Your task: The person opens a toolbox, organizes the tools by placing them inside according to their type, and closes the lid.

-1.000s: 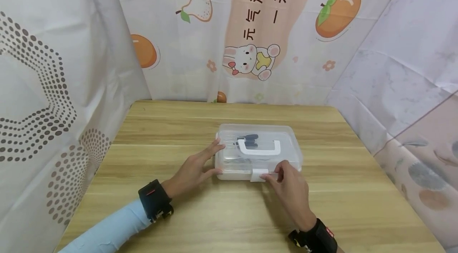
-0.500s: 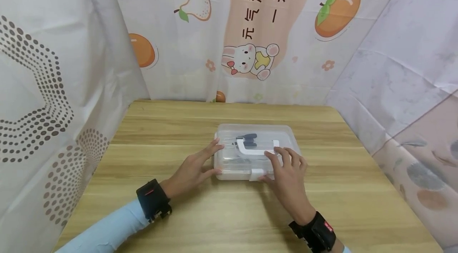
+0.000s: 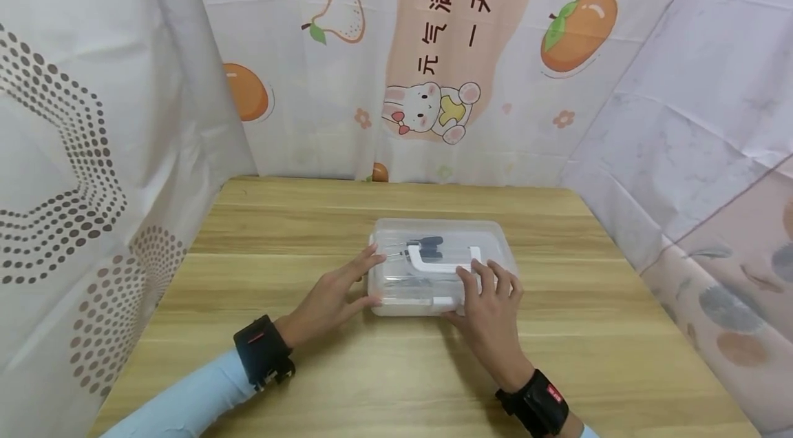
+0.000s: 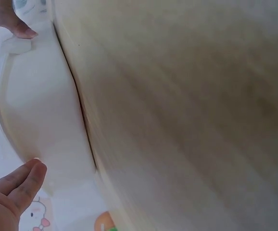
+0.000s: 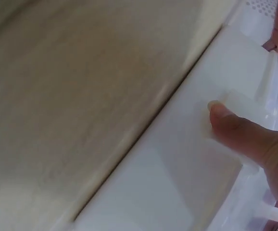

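A clear plastic storage box (image 3: 446, 286) with its lid down lies flat on the table. On the lid is a white carrying handle (image 3: 442, 267), and a white latch (image 3: 442, 301) sits at the front. Dark-handled tools, which look like screwdrivers (image 3: 427, 243), show through the lid. My left hand (image 3: 328, 297) rests its nearly straight fingers against the box's left side. My right hand (image 3: 492, 321) grips the front edge, bent fingers on the lid beside the handle. In the right wrist view its thumb (image 5: 235, 130) presses on the latch.
The wood-grain table (image 3: 297, 217) extends around the box. A printed curtain (image 3: 297, 94) hangs behind it, with further cloth at the left and right. Black wrist straps (image 3: 263, 350) are worn on both arms.
My right hand has gone from pinching at the latch to spreading its fingers over the lid, thumb still at the front. The left hand stays against the box's side.
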`<state>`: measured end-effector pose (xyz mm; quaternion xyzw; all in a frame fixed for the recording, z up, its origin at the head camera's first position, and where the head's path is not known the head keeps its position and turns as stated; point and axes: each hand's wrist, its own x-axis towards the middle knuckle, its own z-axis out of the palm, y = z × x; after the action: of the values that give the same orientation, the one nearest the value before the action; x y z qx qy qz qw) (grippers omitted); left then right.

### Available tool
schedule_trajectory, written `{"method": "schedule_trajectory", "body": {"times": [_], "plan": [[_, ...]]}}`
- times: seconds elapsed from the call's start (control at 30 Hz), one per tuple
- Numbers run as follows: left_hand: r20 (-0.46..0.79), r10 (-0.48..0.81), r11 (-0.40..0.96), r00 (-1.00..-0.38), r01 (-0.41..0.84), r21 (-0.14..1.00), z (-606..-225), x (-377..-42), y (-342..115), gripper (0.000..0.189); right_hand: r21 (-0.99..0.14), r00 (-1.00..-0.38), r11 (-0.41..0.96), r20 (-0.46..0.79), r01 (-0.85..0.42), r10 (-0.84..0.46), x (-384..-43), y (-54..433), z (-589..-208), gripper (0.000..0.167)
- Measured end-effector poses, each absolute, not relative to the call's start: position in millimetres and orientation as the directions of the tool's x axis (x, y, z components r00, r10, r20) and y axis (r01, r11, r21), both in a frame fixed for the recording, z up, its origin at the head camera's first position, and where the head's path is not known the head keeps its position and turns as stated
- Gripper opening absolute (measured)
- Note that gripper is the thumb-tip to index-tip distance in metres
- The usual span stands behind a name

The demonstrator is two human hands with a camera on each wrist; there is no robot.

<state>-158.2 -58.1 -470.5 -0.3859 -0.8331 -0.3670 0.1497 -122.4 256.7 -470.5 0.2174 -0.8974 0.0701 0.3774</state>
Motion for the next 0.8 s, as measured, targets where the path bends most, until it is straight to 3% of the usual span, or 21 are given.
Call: {"method": "schedule_trajectory", "body": {"times": [0.23,0.4,0.47,0.57,0.67,0.8], "plan": [[0.483,0.552,0.421,-0.680,0.727,0.542,-469,-161,-61,0.079,-0.082,-0.699,0.884,0.647,-0.461,-0.305,-119,266,-458,0.097],[0.294,0.504,0.379,-0.812,0.514,0.770,-467,-167,-65,0.096,-0.319,-0.809,0.852,0.559,-0.415,-0.185,-118,296,-443,0.100],[0.206,0.472,0.365,-0.857,0.403,0.839,-467,-170,-67,0.103,-0.478,-0.884,0.802,0.449,-0.359,-0.129,-120,314,-438,0.103],[0.125,0.477,0.388,-0.870,0.337,0.858,-468,-173,-68,0.110,-0.727,-0.978,0.657,0.185,-0.201,-0.094,-123,339,-435,0.104],[0.102,0.535,0.435,-0.839,0.377,0.818,-470,-175,-65,0.116,-0.852,-0.991,0.522,-0.037,-0.036,-0.130,-128,357,-441,0.104],[0.100,0.566,0.473,-0.819,0.421,0.774,-475,-175,-59,0.123,-0.913,-0.972,0.406,-0.138,0.049,-0.192,-136,367,-457,0.096]]}}
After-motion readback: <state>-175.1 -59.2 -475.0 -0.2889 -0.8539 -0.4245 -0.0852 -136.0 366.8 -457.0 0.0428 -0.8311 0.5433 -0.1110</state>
